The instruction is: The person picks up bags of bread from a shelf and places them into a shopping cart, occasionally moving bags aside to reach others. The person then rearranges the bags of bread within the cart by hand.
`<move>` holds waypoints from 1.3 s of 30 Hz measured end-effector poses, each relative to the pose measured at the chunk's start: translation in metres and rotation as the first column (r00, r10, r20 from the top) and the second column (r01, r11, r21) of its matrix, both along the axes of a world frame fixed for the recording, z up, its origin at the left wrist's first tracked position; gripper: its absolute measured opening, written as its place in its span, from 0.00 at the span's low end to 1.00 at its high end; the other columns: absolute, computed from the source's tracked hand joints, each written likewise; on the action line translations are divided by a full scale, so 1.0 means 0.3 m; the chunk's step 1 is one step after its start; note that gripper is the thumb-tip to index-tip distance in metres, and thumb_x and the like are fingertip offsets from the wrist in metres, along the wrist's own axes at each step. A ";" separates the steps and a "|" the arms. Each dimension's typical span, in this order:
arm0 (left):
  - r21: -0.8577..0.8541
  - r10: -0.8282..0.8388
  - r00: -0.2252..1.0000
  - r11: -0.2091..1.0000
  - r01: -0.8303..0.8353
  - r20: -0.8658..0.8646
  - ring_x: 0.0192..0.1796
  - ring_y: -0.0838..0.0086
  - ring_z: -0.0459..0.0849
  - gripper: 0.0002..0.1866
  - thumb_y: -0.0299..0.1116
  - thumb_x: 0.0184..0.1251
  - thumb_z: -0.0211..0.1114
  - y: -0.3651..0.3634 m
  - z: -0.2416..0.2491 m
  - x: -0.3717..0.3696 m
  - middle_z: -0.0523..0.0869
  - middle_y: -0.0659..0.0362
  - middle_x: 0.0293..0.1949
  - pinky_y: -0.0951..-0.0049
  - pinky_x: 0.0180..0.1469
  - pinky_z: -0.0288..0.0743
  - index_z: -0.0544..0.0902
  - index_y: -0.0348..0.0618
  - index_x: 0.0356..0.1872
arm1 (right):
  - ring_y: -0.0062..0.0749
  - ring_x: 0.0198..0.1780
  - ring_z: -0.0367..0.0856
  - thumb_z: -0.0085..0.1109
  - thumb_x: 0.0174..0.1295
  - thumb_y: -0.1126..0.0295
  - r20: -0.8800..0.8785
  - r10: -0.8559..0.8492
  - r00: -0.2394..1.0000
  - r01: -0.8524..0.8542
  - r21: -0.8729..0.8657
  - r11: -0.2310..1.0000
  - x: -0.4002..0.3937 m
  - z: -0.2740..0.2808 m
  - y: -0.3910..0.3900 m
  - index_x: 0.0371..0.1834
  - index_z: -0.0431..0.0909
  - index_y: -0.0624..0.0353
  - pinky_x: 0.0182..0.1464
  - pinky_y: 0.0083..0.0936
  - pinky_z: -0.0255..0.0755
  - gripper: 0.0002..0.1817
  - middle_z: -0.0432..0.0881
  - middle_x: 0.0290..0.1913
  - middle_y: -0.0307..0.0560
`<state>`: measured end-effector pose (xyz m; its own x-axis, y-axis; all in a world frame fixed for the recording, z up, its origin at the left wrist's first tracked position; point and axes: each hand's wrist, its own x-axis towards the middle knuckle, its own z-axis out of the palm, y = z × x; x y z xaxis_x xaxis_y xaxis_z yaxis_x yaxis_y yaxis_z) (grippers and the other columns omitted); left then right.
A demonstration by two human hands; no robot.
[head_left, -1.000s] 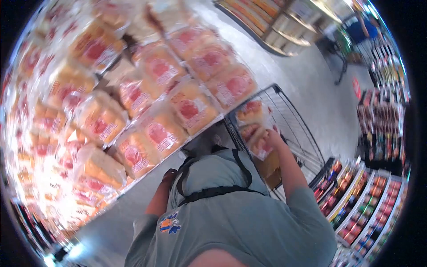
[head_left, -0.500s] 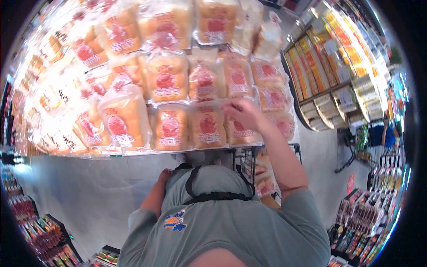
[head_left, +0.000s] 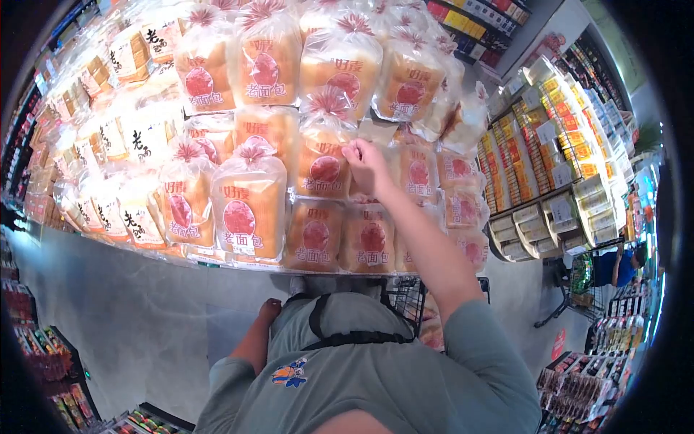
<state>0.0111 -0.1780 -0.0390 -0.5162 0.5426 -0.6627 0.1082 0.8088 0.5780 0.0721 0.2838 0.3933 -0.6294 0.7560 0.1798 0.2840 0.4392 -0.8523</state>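
My right hand [head_left: 367, 166] reaches over the display, its fingers curled together at the right edge of a clear bag of bread [head_left: 325, 166] with a red round print. Whether the fingertips grip plastic there is hidden. Another bread bag lies under the hand, mostly covered by it. In front stand more bagged loaves [head_left: 316, 235], and a loaf with a gathered, twisted top [head_left: 249, 210] leans at their left. My left hand [head_left: 270, 309] hangs low beside my body, below the display's front edge; its fingers are too hidden to read.
A shopping cart [head_left: 408, 300] stands under my right arm, with bread packs inside. On the right is a rounded shelf rack [head_left: 549, 159] of yellow and white packages. A person in blue [head_left: 620, 267] is beside another cart farther right. Sliced loaves [head_left: 148, 137] fill the display's left side.
My right hand has moved forward and left across the bread bags, from the front row to the row behind. The view has shifted, so the display sits lower. My left hand stays low.
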 end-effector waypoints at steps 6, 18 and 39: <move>-0.122 0.050 0.955 0.992 -0.014 0.294 0.48 0.61 0.85 0.14 0.36 0.60 0.59 0.052 0.033 -0.065 0.87 0.51 0.43 0.62 0.54 0.77 0.83 0.50 0.47 | 0.17 0.28 0.66 0.57 0.68 0.63 -0.200 0.028 0.979 -0.071 -0.214 0.974 0.194 0.071 -0.140 0.33 0.73 0.58 0.30 0.20 0.63 0.11 0.72 0.26 0.33; 0.135 -0.917 0.325 0.301 0.944 -0.231 0.59 0.63 0.77 0.14 0.35 0.47 0.64 0.347 0.095 -0.120 0.86 0.55 0.42 0.63 0.60 0.72 0.85 0.43 0.36 | 0.12 0.31 0.65 0.51 0.69 0.71 -0.421 -0.549 0.722 0.356 -0.454 0.816 1.123 0.245 -0.441 0.32 0.71 0.54 0.32 0.13 0.59 0.06 0.70 0.28 0.29; -0.095 -0.735 0.655 0.649 0.755 0.175 0.55 0.60 0.82 0.19 0.43 0.66 0.59 0.399 0.190 -0.056 0.85 0.52 0.50 0.66 0.60 0.72 0.83 0.44 0.51 | 0.24 0.24 0.72 0.51 0.69 0.67 0.073 -0.980 0.183 0.617 -0.785 0.057 1.907 -0.812 -0.668 0.35 0.73 0.57 0.30 0.25 0.72 0.07 0.71 0.25 0.38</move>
